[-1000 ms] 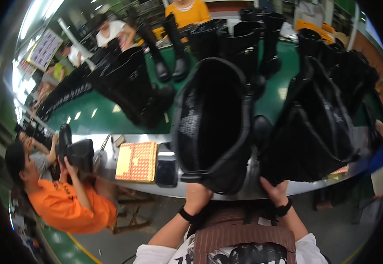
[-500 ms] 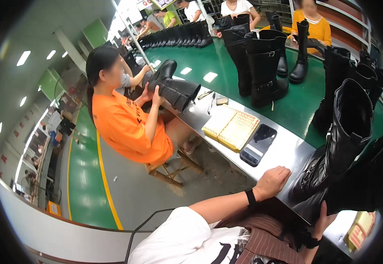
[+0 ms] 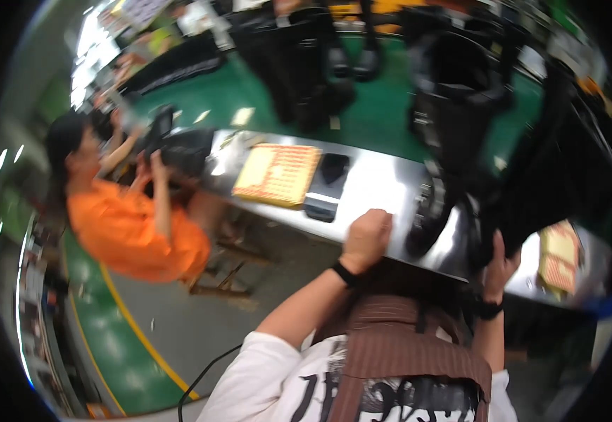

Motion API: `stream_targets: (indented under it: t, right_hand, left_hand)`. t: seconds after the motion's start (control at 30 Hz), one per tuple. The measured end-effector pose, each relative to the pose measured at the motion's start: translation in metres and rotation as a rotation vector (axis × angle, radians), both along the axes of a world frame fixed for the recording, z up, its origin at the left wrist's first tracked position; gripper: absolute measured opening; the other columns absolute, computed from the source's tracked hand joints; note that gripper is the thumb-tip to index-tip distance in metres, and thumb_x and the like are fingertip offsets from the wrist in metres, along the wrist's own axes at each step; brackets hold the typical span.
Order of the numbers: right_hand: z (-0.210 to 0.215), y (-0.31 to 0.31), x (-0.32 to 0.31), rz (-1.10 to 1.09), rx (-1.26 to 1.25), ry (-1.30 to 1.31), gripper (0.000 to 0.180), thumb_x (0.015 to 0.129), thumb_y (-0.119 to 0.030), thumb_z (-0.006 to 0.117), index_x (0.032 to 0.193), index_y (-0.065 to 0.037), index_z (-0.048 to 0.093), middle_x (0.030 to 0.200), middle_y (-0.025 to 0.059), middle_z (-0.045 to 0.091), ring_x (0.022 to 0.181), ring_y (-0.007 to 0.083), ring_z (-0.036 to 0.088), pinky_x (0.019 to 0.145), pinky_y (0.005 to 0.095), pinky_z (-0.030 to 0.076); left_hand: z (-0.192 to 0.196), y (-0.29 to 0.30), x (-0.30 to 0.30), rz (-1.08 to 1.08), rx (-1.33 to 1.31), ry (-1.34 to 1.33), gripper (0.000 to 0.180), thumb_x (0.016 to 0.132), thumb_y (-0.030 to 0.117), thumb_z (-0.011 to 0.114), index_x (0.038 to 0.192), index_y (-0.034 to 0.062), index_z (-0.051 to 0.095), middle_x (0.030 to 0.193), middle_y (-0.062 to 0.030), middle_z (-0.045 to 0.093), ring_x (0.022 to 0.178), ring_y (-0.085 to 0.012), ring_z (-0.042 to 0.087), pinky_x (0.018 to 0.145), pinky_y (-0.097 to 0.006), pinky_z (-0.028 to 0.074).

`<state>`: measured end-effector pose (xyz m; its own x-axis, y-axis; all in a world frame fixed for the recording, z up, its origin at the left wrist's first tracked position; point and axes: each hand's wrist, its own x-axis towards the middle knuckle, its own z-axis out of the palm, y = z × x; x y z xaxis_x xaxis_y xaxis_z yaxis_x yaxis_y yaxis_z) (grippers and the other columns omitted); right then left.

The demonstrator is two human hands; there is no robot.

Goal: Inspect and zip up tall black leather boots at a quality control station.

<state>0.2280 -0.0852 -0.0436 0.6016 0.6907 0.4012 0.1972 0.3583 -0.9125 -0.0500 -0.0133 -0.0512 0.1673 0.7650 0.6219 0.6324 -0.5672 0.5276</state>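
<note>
My left hand is closed in a loose fist at the front edge of the steel worktop; whatever may be in its fingers is hidden. At the right, my right hand grips a tall black boot, its thumb up along the dark surface. That boot leans to the right and is blurred. Between my hands and just beyond them stands another black boot, buckled, with its shaft opening toward me.
A dark phone and a yellow printed pad lie left of my left hand. A second yellow pad lies at right. More black boots stand on the green table. A person in orange sits at left handling a boot.
The view has swung to the right and blurred, so the worktop, phone and pad appear further left. My left hand stays closed by the edge; my right hand still grips the boot.
</note>
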Motion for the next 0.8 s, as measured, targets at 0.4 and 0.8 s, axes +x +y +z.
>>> stream_targets:
  t: [0.4,0.8]
  right_hand:
    - [0.017,-0.045,0.087,-0.214,-0.025,-0.252,0.039,0.088,-0.013,0.069,0.119,0.005,0.054,0.113,0.0091,0.063,0.100,0.0173,0.058,0.092,0.0287,0.044]
    - [0.059,-0.076,0.011,-0.252,0.007,-0.667,0.020,0.079,-0.005,0.071,0.093,-0.003,0.058,0.091,0.0093,0.058,0.080,0.0214,0.053,0.072,0.0322,0.044]
  left_hand:
    - [0.001,0.003,0.005,0.043,0.017,0.125,0.021,0.086,0.008,0.063,0.068,0.0039,0.053,0.063,-0.0085,0.051,0.059,-0.0260,0.052,0.054,-0.038,0.042]
    - [0.071,-0.031,0.008,-0.357,0.007,-0.384,0.045,0.081,0.009,0.061,0.124,0.0002,0.049,0.117,-0.0139,0.050,0.105,-0.0234,0.051,0.090,-0.035,0.042]
